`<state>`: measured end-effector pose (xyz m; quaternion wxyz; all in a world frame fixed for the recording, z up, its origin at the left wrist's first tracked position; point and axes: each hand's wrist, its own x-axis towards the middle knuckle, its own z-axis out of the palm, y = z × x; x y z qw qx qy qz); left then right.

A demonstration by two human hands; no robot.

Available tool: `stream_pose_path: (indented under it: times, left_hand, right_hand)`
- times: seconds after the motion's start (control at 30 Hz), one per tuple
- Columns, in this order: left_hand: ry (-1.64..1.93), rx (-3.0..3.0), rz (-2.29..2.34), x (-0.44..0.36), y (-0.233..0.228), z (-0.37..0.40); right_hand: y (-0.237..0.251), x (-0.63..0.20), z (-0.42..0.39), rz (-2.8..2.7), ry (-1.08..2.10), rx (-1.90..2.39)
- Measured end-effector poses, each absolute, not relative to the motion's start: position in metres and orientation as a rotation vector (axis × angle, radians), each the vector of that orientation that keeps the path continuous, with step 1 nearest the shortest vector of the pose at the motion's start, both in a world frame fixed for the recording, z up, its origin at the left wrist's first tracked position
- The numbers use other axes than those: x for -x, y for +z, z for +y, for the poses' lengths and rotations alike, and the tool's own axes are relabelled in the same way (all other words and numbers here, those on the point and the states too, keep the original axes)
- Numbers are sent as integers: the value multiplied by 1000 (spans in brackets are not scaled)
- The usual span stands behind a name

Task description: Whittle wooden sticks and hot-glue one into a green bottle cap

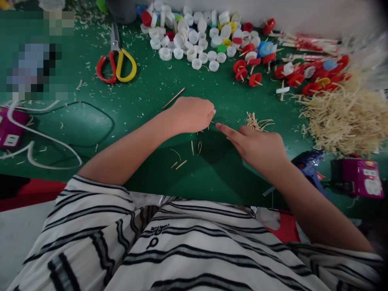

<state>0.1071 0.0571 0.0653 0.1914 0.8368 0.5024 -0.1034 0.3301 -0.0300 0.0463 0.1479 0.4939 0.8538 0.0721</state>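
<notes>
My left hand point(189, 115) rests on the green table point(142, 117) with its fingers curled shut, pinching a thin stick point(212, 122) at the fingertips. My right hand point(257, 146) lies just to the right, its index finger stretched out to touch that stick and its other fingers tucked in; it holds nothing that I can see. Loose wood slivers point(182, 163) lie under and in front of both hands. A small bunch of sticks point(256, 121) sits just beyond my right hand.
Red-and-yellow scissors point(117, 64) lie at the back left. White bottle caps point(190, 38) are heaped at the back, with red caps on sticks point(251, 70) to their right. A big pile of wood strips point(342, 117) fills the right. A blue glue gun point(309, 165) and a purple power strip point(360, 178) lie near my right forearm.
</notes>
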Motion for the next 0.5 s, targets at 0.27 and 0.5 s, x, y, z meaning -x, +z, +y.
stream_pose_path:
  times: [0.27, 0.5]
  left_hand:
    - [-209, -2395, 1309, -103, 58, 62]
    - [-248, -2409, 1325, -104, 59, 62]
  right_hand:
    - [46, -335, -17, 2452, 86, -1403]
    - [47, -325, -28, 2407, 34, -1449]
